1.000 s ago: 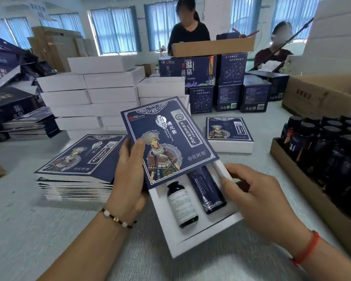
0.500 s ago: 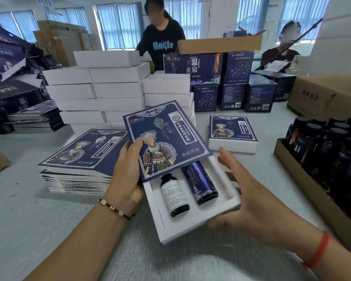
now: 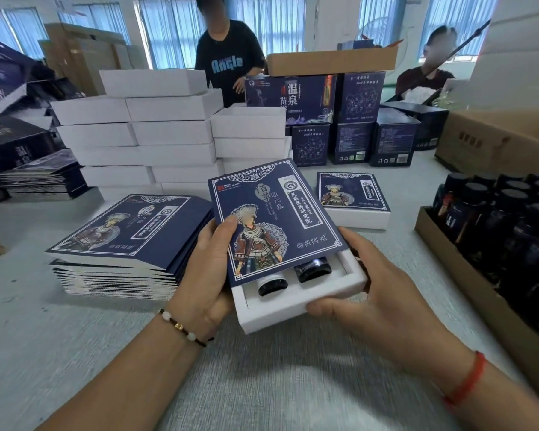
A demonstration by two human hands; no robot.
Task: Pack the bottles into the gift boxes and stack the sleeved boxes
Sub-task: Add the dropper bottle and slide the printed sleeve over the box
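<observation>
A: Where's the box point(image 3: 296, 301)?
B: Held above the worktop point(image 3: 75, 353), mostly inside its blue sleeve point(image 3: 274, 219). Left hand point(image 3: 204, 275) pinches the sleeve's edge; right hand point(image 3: 367, 297) fingers clamp the tray's end.
A: Handling?
B: Prob. light card, glass bottles point(image 3: 293, 275) inside. Grip the sides, don't tilt.

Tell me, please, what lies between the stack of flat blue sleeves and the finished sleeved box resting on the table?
The head view shows the white gift box being sleeved there, its blue sleeve mostly on, held by the left hand and right hand.
</observation>
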